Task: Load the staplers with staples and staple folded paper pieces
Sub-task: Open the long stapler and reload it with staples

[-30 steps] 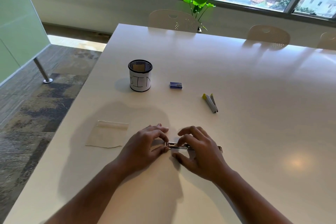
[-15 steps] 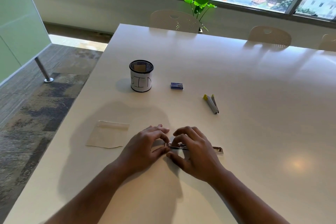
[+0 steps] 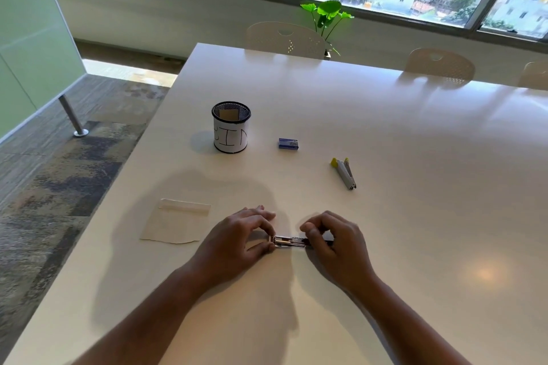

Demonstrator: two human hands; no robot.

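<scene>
Now shiny metal stapler [image 3: 289, 241] btwn both hands.

glossy pale surface [image 3: 385, 127] with soft reflections; shiny metal stapler [image 3: 289, 241]; matt, creased paper [image 3: 175, 224] at near left; black wire-mesh cup [image 3: 231, 127] wrapped in paper at far left.

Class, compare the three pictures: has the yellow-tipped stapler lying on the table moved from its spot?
No. The yellow-tipped stapler lies at the same place and angle relative to the blue staple box and the mesh cup; slight image shifts come from the head camera.
</scene>
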